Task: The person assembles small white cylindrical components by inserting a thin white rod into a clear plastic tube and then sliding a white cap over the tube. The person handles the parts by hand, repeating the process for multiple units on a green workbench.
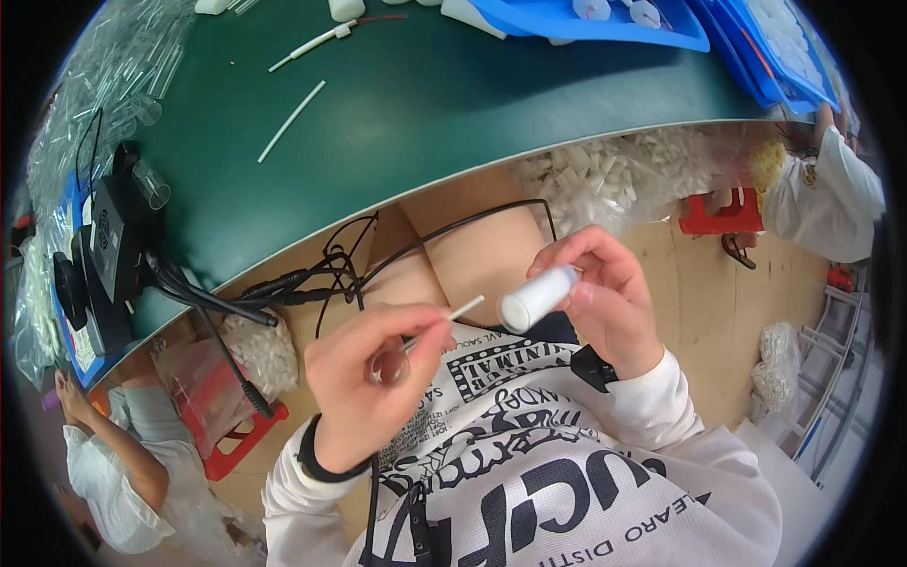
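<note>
My left hand [378,378] pinches a thin white stick [467,308] between thumb and fingers, its free end aimed at my other hand. A clear plastic tube [387,369] with a round rim is also tucked inside the curled fingers of that hand. My right hand [609,307] grips a short white cylinder [537,299], tilted, its round end toward the stick. The cylinder seems to have a clear outer wall. A small gap separates stick and cylinder. Both hands hover over my lap, short of the table edge.
On the green table [397,123] lie a loose white stick [292,121] and a white stick assembly with a red wire [316,45]. Blue trays [605,33] stand at the far right. Black adapters and cables [123,236] crowd the left edge, near bagged clear tubes [113,66]. Other people sit at both sides.
</note>
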A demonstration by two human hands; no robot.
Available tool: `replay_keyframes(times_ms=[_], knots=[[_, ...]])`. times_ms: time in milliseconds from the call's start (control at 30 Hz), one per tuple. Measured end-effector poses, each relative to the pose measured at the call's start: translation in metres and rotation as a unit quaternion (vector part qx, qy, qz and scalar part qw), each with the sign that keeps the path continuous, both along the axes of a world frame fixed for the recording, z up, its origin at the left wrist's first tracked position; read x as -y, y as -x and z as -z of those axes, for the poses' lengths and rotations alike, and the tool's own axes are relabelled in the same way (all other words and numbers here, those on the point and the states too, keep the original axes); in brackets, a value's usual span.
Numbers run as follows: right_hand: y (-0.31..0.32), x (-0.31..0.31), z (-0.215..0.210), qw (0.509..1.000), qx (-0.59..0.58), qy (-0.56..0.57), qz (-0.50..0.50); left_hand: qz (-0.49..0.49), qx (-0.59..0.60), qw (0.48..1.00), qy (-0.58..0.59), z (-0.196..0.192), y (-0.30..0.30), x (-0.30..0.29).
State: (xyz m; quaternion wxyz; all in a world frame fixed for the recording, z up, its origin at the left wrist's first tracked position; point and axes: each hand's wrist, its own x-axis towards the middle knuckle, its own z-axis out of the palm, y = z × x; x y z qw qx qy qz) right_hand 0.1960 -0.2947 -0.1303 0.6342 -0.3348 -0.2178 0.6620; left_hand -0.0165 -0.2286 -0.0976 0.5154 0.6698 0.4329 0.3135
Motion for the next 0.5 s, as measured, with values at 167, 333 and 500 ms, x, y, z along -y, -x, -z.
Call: replay_keyframes(times_ms=[167,333,500], knots=[[0.002,-0.004,-0.01,0.999,-0.007,-0.017,-0.028,0.042,-0.004,0.997,-0.066,-0.023,0.0,-0.001],[0.0,-0.007,-0.013,0.988,0.13,-0.077,-0.009,0.062,-0.066,0.985,-0.144,-0.032,-0.003,-0.004],[-0.002,-0.01,-0.029,0.959,0.26,-0.103,-0.033,0.075,-0.08,0.97,-0.219,-0.028,-0.005,-0.007]])
